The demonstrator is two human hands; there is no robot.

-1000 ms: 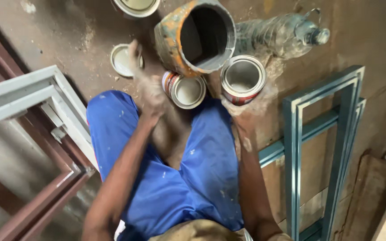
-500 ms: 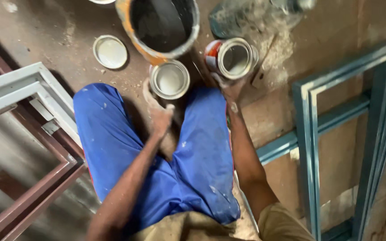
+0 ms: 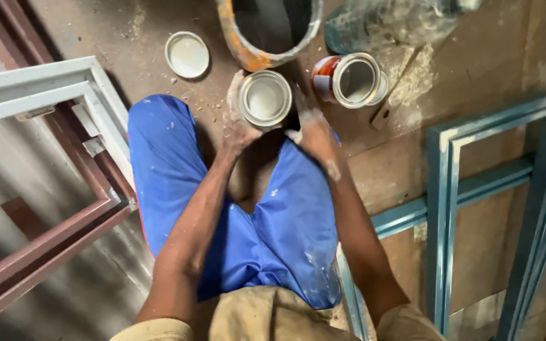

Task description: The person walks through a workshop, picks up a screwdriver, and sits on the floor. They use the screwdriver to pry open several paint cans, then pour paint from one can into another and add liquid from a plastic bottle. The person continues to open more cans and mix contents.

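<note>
The left hand (image 3: 238,120) and the right hand (image 3: 311,126) both grip a small open paint tin (image 3: 265,99), one on each side of its wall. The tin sits between the knees, just above the gap in the blue trousers (image 3: 248,221), with its mouth facing up and pale paint visible inside. The left hand's fingers wrap the tin's left side; the right hand presses against its right side, fingers partly hidden behind the rim.

Directly beyond the hands stands a large orange-stained bucket (image 3: 257,44), its rim just beside the held tin. Beyond the right hand and to its right lies a second open tin with a red label (image 3: 352,79), tilted on its side, near the right hand but not touching it. A clear plastic bottle (image 3: 387,25) lies further beyond that tin. A flat stick (image 3: 393,101) rests on the floor just to the right of the red-labelled tin.

Beyond the left hand and to its left, a loose round tin lid (image 3: 187,55) lies flat on the dusty floor (image 3: 127,31), apart from the hands.

A white metal frame (image 3: 45,82) and a brown frame (image 3: 52,240) lie left of the left arm. A blue-painted frame (image 3: 443,202) lies right of the right arm.
</note>
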